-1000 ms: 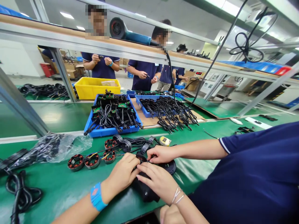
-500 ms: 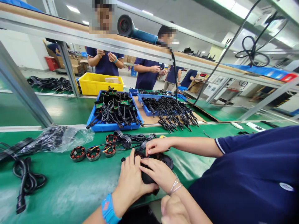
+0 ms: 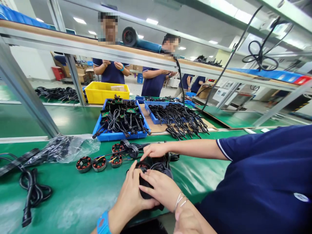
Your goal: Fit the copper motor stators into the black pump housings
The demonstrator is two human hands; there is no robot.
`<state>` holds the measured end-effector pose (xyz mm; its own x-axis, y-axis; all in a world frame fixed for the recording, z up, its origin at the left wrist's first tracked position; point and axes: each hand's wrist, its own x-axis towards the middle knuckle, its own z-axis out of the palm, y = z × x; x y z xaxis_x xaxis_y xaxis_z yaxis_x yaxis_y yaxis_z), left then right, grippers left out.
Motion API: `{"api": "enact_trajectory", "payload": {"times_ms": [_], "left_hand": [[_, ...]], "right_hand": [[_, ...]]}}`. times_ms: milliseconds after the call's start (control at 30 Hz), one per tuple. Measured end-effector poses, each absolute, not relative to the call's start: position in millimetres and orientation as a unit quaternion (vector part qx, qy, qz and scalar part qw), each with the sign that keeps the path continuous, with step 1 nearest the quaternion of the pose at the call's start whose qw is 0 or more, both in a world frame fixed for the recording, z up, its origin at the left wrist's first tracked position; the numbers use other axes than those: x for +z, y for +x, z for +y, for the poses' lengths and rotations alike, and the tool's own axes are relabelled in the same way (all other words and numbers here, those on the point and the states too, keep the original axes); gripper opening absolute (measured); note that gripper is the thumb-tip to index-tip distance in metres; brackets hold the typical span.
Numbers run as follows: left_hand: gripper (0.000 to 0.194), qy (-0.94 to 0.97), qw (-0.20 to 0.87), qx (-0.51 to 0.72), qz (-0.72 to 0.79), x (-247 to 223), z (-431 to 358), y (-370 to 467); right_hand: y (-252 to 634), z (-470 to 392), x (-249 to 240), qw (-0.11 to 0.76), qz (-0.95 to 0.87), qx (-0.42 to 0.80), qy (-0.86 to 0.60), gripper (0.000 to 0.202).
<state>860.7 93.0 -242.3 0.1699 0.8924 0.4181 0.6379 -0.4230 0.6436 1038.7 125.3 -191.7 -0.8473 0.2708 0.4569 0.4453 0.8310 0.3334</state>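
My left hand (image 3: 133, 191), with a blue wristband, curls around the near left side of a black housing (image 3: 145, 188) on the green bench. Across it from the right lies my right hand (image 3: 159, 183), with silver bracelets at the wrist, its fingertips on the housing top beside my left fingers. A copper-wound motor stator (image 3: 142, 166) shows just beyond my fingertips. A co-worker's hand (image 3: 154, 151) reaches in from the right, index finger pointing down at it. Black cables and rounded parts (image 3: 165, 169) sit behind my right hand. The housing's underside is hidden.
Several loose stators (image 3: 99, 163) lie left of the housing. Behind are a blue tray (image 3: 122, 136) of circuit boards with cables and a cable-filled blue tray (image 3: 152, 114). A plastic bag (image 3: 83, 149) and coiled cable (image 3: 31, 191) lie left. A blurred hand (image 3: 187, 222) shows low in front.
The co-worker's hand has shifted left and now points with its index finger. My hands stay on the housing, and the stator near my fingertips has come into view. The camera view has tilted slightly.
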Motion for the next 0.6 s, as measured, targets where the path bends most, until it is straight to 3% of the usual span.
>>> {"api": "enact_trajectory", "payload": {"times_ms": [233, 467, 600], "left_hand": [[0.089, 0.755, 0.134, 0.428, 0.477, -251, 93, 853], [0.081, 0.741, 0.139, 0.462, 0.468, -250, 90, 846], [0.086, 0.737, 0.169, 0.465, 0.461, -251, 88, 845]], "right_hand": [[1028, 121, -186, 0.018, -0.973, -0.12, -0.194, 0.021], [1018, 113, -190, -0.02, -0.978, -0.149, -0.141, 0.02], [1015, 108, -191, -0.013, -0.968, -0.213, -0.135, 0.019]]}}
